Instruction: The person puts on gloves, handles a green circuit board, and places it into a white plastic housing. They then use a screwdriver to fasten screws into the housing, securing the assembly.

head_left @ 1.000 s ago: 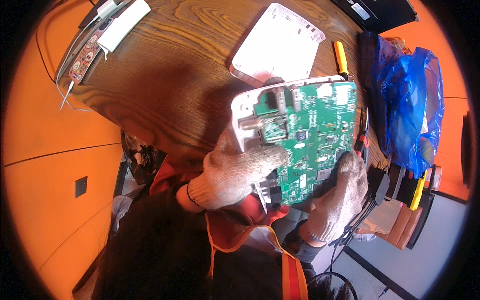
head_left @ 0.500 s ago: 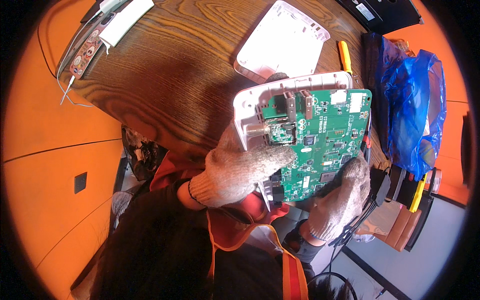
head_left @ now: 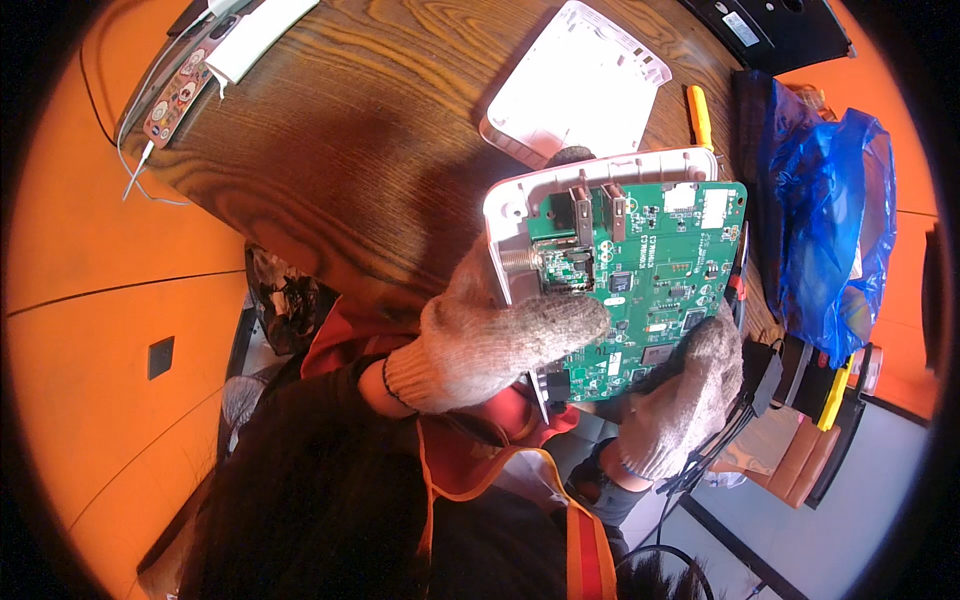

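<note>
Both my hands wear pale knitted gloves with grey, dirty fingers. Between them is a green circuit board [head_left: 665, 270], tilted and seated partly in a white plastic casing [head_left: 508, 222]. Two metal ports stand at its far edge, and a threaded metal connector [head_left: 520, 258] sticks out on its left. My left hand [head_left: 500, 335] grips the casing's left side, its thumb lying over the board; fingertips show past the casing's far edge. At the board's near right corner, my right hand [head_left: 690, 390] is closed on its edge, with the fingers underneath hidden.
A white plastic cover [head_left: 575, 85] lies on the wooden table [head_left: 330, 150] beyond the casing. Right of it are a yellow-handled tool [head_left: 698, 115] and a blue plastic bag [head_left: 835, 220]. A phone [head_left: 185, 95] with a white cable is at far left. Black cables [head_left: 715, 440] hang by my right wrist.
The casing has shifted slightly right, and its left part sits closer against the board. My left hand has moved a little right with it. My right hand keeps its hold.
</note>
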{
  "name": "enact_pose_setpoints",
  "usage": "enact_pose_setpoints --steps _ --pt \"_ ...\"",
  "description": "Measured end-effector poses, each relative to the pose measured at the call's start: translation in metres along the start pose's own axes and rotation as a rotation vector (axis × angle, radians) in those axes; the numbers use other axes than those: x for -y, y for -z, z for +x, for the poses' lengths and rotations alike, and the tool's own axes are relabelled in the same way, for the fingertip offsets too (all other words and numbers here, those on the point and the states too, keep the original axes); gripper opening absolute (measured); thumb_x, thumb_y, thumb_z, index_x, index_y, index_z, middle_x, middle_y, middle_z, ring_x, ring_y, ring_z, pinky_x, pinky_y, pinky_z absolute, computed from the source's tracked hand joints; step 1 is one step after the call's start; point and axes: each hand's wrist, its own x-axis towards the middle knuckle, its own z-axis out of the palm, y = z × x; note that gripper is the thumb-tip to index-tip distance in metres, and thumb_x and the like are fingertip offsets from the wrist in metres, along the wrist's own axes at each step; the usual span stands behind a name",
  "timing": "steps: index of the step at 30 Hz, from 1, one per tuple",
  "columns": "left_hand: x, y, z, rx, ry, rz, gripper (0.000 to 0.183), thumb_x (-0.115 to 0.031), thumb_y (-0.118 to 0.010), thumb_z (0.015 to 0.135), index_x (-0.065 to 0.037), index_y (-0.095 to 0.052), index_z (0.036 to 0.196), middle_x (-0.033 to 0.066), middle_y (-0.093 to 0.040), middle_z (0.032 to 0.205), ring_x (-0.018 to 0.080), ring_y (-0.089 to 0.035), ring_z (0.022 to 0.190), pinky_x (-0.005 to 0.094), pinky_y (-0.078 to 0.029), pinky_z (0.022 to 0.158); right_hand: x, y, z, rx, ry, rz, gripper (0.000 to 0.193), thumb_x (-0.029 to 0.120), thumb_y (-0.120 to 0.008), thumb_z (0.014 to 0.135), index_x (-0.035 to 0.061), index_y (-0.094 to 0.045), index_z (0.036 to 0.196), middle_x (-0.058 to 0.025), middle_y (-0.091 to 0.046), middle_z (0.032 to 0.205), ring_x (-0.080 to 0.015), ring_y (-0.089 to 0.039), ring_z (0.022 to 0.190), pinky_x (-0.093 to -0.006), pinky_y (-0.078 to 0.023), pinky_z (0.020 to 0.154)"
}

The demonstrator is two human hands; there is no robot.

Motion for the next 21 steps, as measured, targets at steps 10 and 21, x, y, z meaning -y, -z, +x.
enact_pose_setpoints --steps 10,21 --pt "-0.002 -0.002 0.0 0.001 0.039 -0.03 0.043 -0.002 -0.064 0.078 -0.004 -0.051 0.119 0.0104 -0.059 0.108 0.0211 -0.059 0.098 0.0345 -0.05 0.082 -0.009 0.003 0.0 0.019 0.245 -0.293 0.034 0.015 -0.05 0.091 -0.0075 -0.058 0.114 -0.0172 -0.062 0.111 -0.023 -0.061 0.1 -0.0337 -0.047 0.088" --pt "-0.002 -0.003 -0.001 0.002 0.076 -0.043 0.042 -0.003 -0.065 0.077 -0.005 -0.054 0.117 0.0123 -0.06 0.109 0.0236 -0.058 0.1 0.0366 -0.049 0.083 -0.011 0.015 0.009 0.093 0.78 -0.809 0.028 0.003 -0.06 0.074 0.0002 -0.065 0.101 -0.0185 -0.065 0.097 -0.0317 -0.064 0.087 -0.0371 -0.05 0.078"
